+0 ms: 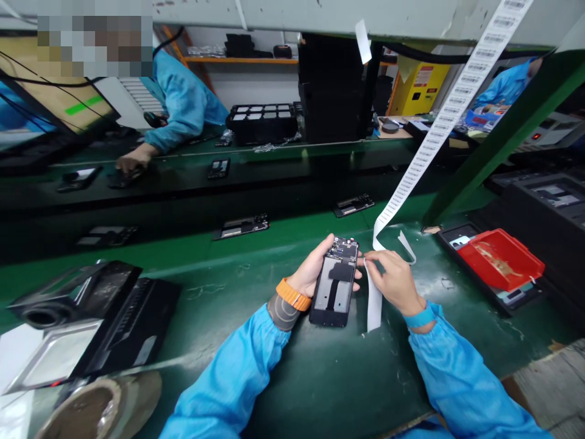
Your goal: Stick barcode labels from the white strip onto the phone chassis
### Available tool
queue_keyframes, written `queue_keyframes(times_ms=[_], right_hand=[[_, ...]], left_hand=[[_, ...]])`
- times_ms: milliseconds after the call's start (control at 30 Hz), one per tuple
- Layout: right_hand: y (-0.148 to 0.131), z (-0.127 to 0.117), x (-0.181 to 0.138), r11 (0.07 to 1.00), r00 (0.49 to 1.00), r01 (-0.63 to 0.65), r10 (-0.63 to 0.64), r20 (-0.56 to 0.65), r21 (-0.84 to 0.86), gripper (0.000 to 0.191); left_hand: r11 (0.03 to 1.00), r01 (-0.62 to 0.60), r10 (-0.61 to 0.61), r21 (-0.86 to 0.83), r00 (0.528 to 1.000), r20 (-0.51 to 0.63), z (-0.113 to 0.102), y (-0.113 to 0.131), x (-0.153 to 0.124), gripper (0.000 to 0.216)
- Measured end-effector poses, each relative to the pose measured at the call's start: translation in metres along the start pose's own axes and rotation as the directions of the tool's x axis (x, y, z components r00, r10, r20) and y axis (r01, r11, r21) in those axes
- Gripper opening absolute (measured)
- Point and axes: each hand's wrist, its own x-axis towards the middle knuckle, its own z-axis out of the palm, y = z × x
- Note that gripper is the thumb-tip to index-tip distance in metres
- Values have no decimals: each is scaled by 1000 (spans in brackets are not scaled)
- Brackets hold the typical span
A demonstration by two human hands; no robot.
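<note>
Holding an opened phone (336,283), the left hand (311,268) is seen near the middle of the head view. Its thumb lies along the left edge of the phone, and the fingertips come out at the right edge, so these fingers are closed around it. The phone is above the green desk (315,378), with its circuit board at the far end and a grey plate with a black strip nearer to the person.

The right hand (395,277) is just beside the phone, on its right side. Its thumb and first finger are brought together on the upper part of a white strip (375,311), which extends toward the person. Whether this strip is joined to the label ribbon (434,137), I cannot tell. This ribbon, printed with barcodes, comes down from above and bends just behind the right hand.

An orange band (292,296) is around the left wrist. Farther away, two more opened phones lie, one (242,225) to the left and one (354,205) to the right. A red tray (503,259) is at the right, and a co-worker's hand (136,158) is on a dark item at the far left.
</note>
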Motion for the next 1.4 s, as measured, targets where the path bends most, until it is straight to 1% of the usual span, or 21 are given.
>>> queue_keyframes(times_ms=[100, 267, 367, 467, 533, 600, 667, 700, 800, 867, 933, 967, 1067, 1133, 1167, 1200, 1267, 1333, 1400], right_hand=[[2, 0, 0, 1000, 1000, 10, -11, 16, 2, 13], [5, 4, -2, 999, 999, 16, -14, 46, -49, 12], [7, 5, -4, 999, 997, 0, 3, 80, -39, 11], [8, 4, -4, 1000, 994, -22, 22, 109, -7, 11], [7, 3, -3, 1000, 994, -23, 25, 108, -14, 12], [7, 2, -2, 999, 995, -31, 34, 91, -34, 12], [6, 3, -3, 998, 994, -58, 61, 91, -36, 11], [6, 4, -4, 997, 991, -79, 81, 103, -26, 11], [7, 9, -9, 990, 975, -142, 141, 174, -1, 11], [8, 14, -12, 983, 961, -181, 176, 215, 6, 9], [8, 18, -15, 973, 947, -229, 217, 237, 25, 8], [8, 20, -15, 966, 944, -255, 238, 228, 46, 7], [6, 26, -16, 955, 958, -272, 257, 127, 122, 8], [4, 29, -15, 964, 970, -241, 237, 48, 115, 10], [2, 31, -15, 968, 972, -234, 232, 29, 94, 11], [1, 32, -15, 967, 970, -243, 242, 25, 74, 11], [-1, 33, -15, 950, 952, -304, 301, 50, 75, 11], [-1, 34, -16, 913, 922, -385, 376, 94, 133, 9], [-1, 35, -16, 873, 899, -438, 419, 130, 216, 8]], left_hand=[[1000, 2, -2, 5, 1000, 9, -1, 0, 0, 72], [1000, 20, -20, -9, 1000, 8, -5, 0, 1, 71], [999, -8, 5, -40, 998, -61, -5, -1, 4, 67], [998, -53, 44, -44, 983, -180, -5, 0, 7, 61], [996, -86, 78, -21, 966, -245, -7, 3, 8, 57], [994, -112, 111, 10, 956, -271, -11, 6, 8, 55], [991, -126, 130, 34, 958, -254, -14, 8, 6, 57], [992, -119, 126, 45, 966, -225, -16, 9, 5, 58], [995, -39, 48, 91, 993, -106, -20, 9, 2, 64], [993, -1, 10, 119, 997, -75, -22, 8, 2, 66], [992, -21, 34, 127, 994, -101, -25, 7, 3, 63], [991, -40, 56, 128, 991, -121, -27, 7, 4, 61], [989, -69, 88, 127, 984, -153, -30, 5, 7, 58], [991, -58, 75, 121, 987, -140, -31, 3, 9, 60], [992, -48, 63, 115, 989, -132, -30, 1, 10, 61], [994, -42, 56, 106, 990, -128, -29, -1, 11, 61], [996, -33, 44, 81, 989, -138, -26, -5, 13, 59], [998, -6, 15, 62, 989, -146, -24, -9, 15, 58], [998, 35, -27, 58, 992, -127, -24, -12, 17, 61]])
